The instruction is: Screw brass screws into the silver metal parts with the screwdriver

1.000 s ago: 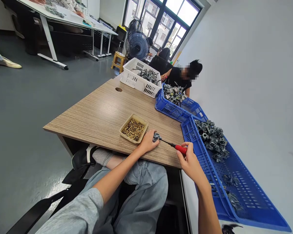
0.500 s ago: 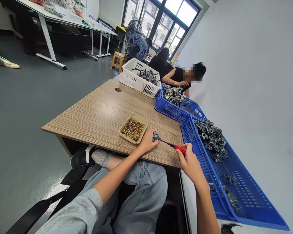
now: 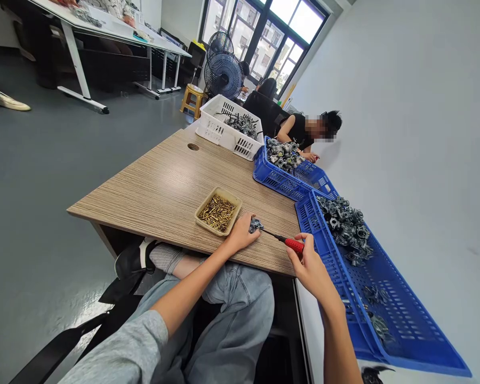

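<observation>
My left hand is closed on a small grey metal part that rests on the wooden table near its front edge. My right hand grips the red handle of a screwdriver, whose thin shaft points left with its tip at the part. A shallow tan tray of brass screws sits just left of my left hand.
A long blue basket with several grey metal parts lies to my right. Beyond it stand a second blue basket and a white basket, both holding parts. A seated person works at the far end. Two fans stand behind.
My hands stay in the same hold on the part and screwdriver. The person at the far end has moved their hand over the second blue basket's far side.
</observation>
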Demonstrator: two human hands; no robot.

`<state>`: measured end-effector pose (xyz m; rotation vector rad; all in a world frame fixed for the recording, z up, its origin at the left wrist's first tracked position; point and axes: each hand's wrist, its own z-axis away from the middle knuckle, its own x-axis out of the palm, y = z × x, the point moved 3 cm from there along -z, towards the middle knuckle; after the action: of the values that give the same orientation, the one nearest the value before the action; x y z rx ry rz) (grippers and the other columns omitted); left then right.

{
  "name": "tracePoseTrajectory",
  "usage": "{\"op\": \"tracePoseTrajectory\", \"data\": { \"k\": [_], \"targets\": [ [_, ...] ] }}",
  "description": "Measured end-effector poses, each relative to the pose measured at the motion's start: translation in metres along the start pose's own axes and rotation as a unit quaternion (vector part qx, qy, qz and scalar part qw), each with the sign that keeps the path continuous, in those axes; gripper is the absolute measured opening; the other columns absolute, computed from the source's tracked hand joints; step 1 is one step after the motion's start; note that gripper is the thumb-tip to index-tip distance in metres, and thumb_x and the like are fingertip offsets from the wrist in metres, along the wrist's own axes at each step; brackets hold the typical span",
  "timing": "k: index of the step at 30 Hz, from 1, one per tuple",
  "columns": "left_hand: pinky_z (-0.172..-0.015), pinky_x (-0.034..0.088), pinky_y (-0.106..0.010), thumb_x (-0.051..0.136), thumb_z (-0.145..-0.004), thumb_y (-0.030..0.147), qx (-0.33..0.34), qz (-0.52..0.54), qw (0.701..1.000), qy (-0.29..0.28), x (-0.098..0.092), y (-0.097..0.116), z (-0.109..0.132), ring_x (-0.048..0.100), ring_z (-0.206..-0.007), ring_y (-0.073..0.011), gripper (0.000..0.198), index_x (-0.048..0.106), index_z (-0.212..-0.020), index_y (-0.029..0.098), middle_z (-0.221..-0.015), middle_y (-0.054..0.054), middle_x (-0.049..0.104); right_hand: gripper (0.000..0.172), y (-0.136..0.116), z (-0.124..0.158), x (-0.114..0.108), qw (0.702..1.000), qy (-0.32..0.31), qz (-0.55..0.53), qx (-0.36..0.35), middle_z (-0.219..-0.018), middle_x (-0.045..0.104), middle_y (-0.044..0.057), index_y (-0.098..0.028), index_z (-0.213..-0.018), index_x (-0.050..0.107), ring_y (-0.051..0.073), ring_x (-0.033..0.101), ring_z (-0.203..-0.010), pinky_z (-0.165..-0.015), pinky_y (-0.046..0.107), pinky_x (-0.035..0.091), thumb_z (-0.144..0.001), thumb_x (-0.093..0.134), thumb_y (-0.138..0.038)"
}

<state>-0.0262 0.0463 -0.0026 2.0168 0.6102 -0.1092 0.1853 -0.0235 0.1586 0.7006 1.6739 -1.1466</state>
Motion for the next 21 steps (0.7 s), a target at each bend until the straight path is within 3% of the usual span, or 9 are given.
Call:
{"op": "tracePoseTrajectory", "data": {
  "k": [4, 10, 16, 21],
  "targets": [
    [-0.107, 0.053, -0.046, 0.066, -0.086, 0.024, 0.001, -0.004, 1.0, 0.001, 0.0005, -0.0007, -0.0004, 0.066, -0.114, -0.0288, 0.045, 0.057, -0.13, 0.019, -0.12, -0.012, 0.068, 0.023, -0.0011, -0.0002, -0.0008, 1.0, -0.005, -0.007, -0.016, -0.116, 0.07, 0.007, -0.028, -0.122, 0.042, 0.024, 0.071, -0.086, -0.075, 0.034, 0.049, -0.107, 0.041, -0.045],
    [-0.106, 0.054, -0.047, 0.068, -0.083, 0.026, 0.006, -0.013, 1.0, -0.001, 0.0002, 0.0016, -0.0005, 0.065, -0.113, -0.0302, 0.049, 0.056, -0.129, 0.016, -0.12, -0.013, 0.067, 0.023, -0.0016, -0.0031, -0.0009, 1.0, 0.0, 0.001, 0.014, -0.111, 0.071, 0.007, -0.028, -0.118, 0.042, 0.025, 0.071, -0.087, -0.075, 0.033, 0.046, -0.107, 0.041, -0.048],
    [-0.108, 0.053, -0.047, 0.067, -0.082, 0.025, 0.001, -0.011, 1.0, -0.001, 0.0007, 0.0008, -0.0001, 0.065, -0.114, -0.0295, 0.051, 0.055, -0.131, 0.018, -0.121, -0.012, 0.067, 0.025, -0.0031, -0.0037, -0.0009, 0.99, 0.02, 0.098, 0.095, -0.1, 0.074, 0.008, -0.027, -0.113, 0.042, 0.03, 0.072, -0.086, -0.068, 0.031, 0.036, -0.11, 0.039, -0.052],
    [-0.108, 0.053, -0.047, 0.067, -0.081, 0.024, 0.004, -0.014, 1.0, -0.002, 0.001, 0.0002, 0.0, 0.065, -0.115, -0.0294, 0.052, 0.055, -0.131, 0.019, -0.121, -0.011, 0.067, 0.028, -0.0074, -0.0027, -0.0008, 0.977, 0.027, 0.172, 0.122, -0.094, 0.074, 0.008, -0.026, -0.112, 0.045, 0.029, 0.071, -0.084, -0.065, 0.03, 0.029, -0.113, 0.039, -0.054]
  ]
}}
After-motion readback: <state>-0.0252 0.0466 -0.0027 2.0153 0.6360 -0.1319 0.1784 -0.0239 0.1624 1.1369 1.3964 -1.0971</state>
